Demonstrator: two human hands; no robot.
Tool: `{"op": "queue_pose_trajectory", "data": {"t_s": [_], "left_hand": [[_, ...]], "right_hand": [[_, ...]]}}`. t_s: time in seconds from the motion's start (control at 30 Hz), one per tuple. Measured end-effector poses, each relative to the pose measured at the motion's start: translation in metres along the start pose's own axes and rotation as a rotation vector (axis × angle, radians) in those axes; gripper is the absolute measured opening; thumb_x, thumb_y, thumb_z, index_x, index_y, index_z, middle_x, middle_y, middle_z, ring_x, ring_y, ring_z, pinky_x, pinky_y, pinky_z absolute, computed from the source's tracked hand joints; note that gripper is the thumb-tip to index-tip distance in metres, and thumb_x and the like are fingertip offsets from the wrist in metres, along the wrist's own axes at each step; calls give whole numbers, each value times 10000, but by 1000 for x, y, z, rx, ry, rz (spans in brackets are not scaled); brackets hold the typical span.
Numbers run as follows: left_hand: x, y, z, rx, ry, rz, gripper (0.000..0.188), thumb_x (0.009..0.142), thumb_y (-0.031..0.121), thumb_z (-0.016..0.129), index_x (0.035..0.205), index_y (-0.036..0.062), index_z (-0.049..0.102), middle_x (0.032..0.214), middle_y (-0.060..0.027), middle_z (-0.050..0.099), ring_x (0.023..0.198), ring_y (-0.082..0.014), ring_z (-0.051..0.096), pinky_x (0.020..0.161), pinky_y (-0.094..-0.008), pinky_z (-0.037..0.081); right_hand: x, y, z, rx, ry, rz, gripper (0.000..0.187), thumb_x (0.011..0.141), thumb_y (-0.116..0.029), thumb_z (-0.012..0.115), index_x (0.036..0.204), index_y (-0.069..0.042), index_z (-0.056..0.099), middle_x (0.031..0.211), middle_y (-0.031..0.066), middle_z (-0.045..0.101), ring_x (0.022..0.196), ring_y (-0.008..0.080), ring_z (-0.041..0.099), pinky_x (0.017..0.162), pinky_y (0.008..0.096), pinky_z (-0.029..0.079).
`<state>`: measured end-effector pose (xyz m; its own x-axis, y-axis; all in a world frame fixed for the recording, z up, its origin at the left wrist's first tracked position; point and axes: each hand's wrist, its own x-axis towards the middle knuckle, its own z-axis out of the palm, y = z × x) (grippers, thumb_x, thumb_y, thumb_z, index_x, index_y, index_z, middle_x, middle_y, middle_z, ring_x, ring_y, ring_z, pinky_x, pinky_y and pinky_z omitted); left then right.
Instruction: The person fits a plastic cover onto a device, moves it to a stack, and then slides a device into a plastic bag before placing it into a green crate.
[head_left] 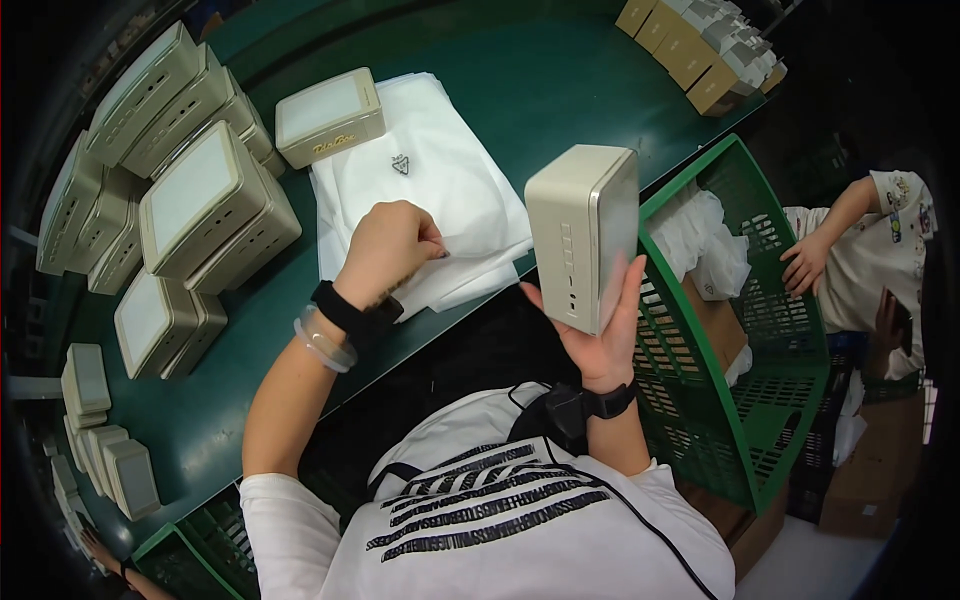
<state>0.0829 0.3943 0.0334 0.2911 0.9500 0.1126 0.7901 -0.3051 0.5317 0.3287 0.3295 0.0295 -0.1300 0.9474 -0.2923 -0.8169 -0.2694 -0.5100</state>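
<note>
My right hand (603, 335) holds up a beige box-shaped electronic device (563, 235) from below, past the table's edge. A row of buttons and small ports shows on its narrow side, and a glossy panel faces right. My left hand (390, 250) rests on a stack of white plastic bags (440, 150), its fingers curled and pinched at the top bag. Whatever lies between those fingertips is mostly hidden. At the stack's upper left corner a like device (330, 115) lies with its pale panel up and gold lettering on its side.
Piles of such devices (205, 205) fill the left of the green table (520, 90). Several small cartons (690, 60) stand at the far right. Beside my right hand, a tilted green crate (700, 370) holds white bags, with another person's hand (808, 262) on its rim.
</note>
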Motion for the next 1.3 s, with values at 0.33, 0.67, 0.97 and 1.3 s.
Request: {"op": "queue_pose_trajectory", "data": {"t_s": [0.33, 0.67, 0.97, 1.3], "left_hand": [[-2, -15, -2, -370, -65, -196, 144, 739, 104, 738, 707, -8, 652, 630, -66, 616, 613, -120, 570, 594, -258, 457], [-7, -16, 1, -403, -54, -196, 168, 725, 114, 749, 665, 6, 635, 632, -72, 620, 608, -153, 582, 590, -265, 461], [-7, -3, -6, -292, -139, -226, 185, 758, 142, 719, 710, -10, 627, 647, -82, 623, 578, -165, 566, 568, -276, 450], [-2, -12, -5, -522, 99, -374, 152, 836, 113, 634, 839, -35, 603, 698, -59, 611, 596, -114, 570, 590, -241, 468]], "right_hand": [[58, 58, 34, -72, -61, -227, 668, 914, -615, 393, 1397, -156, 344, 1346, 45, 453, 1236, 240, 448, 1026, 576, 356], [20, 37, 25, -122, -78, -200, 749, 880, -658, 404, 1438, -185, 241, 1397, 67, 383, 1277, 287, 406, 969, 624, 395], [55, 49, 43, -87, -82, -208, 771, 854, -683, 428, 1429, -200, 256, 1406, 74, 367, 1271, 306, 403, 954, 666, 382], [47, 60, 23, -153, -95, -193, 757, 875, -608, 492, 1419, -124, 287, 1381, 76, 409, 1274, 275, 405, 1002, 540, 395]]}}
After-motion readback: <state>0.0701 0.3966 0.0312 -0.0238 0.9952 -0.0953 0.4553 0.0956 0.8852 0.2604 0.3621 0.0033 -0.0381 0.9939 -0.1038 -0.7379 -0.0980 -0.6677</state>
